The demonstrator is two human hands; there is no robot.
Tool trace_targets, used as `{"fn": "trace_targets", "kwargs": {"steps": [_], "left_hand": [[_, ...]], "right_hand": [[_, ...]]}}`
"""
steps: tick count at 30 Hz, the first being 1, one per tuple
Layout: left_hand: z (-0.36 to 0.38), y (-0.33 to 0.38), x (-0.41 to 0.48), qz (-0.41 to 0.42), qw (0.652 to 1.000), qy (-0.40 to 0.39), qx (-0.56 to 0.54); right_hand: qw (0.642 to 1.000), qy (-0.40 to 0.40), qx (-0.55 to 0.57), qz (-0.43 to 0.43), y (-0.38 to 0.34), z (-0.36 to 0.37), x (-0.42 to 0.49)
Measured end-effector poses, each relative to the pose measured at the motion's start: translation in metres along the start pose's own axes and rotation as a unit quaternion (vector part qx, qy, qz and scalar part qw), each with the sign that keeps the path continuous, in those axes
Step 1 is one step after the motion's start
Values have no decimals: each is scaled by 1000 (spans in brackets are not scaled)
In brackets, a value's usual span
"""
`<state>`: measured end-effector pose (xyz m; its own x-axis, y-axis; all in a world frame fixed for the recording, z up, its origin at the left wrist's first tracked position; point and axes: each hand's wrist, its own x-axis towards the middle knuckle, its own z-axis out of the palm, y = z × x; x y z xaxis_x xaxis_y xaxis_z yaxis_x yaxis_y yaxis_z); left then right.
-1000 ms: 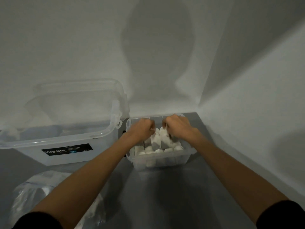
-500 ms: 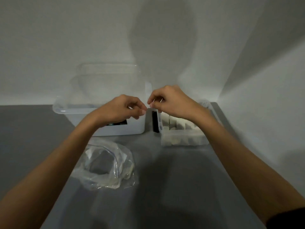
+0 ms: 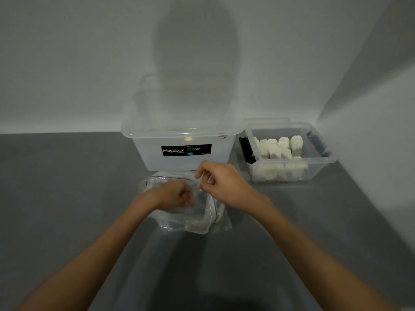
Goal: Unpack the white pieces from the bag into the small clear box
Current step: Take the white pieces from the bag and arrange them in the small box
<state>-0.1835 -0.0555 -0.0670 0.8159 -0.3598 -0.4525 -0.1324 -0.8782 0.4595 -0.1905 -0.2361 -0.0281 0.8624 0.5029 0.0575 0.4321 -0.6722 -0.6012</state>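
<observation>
Head view has the bag [image 3: 186, 221] lying on the surface [image 3: 67, 198], at 6 o'clock of the large box [image 3: 179, 162]. Is it held right?

— Partly. The right hand [image 3: 224, 185] pinches the far lip. The left hand [image 3: 175, 196] has its fingers curled at the mouth, on what I cannot tell.

— And the white pieces [image 3: 278, 147]?

— Most stand in the small clear box [image 3: 323, 160] at 2 o'clock. I'd lift the lip high, spread the mouth, then scoop from the 4 o'clock corner, where something white shows.
</observation>
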Motion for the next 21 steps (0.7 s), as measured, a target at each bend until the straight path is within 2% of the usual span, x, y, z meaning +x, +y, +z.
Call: {"fn": "trace_targets", "kwargs": {"steps": [6,16,21], "left_hand": [[45,-6,33,54,998,-12,-2],[58,-18,39,95,995,-18,25],[49,-18,27,86,993,57,-57]], "right_hand": [[997,46,-60,19,-5,16,-2],[993,37,-107,45,-5,22,-7],[991,56,-111,54,-2,23,-6]]}}
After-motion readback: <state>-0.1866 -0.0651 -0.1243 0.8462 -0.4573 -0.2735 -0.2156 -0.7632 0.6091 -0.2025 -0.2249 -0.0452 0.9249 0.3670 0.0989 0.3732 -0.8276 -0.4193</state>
